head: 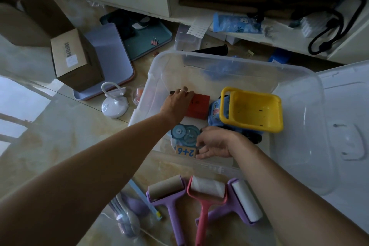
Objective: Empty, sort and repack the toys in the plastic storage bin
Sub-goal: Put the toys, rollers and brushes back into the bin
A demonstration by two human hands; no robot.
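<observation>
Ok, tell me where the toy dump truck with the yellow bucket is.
In the head view, the blue toy dump truck with the yellow bucket sits inside the clear plastic storage bin, towards its right side, just right of the red block and beyond the right hand.
</observation>
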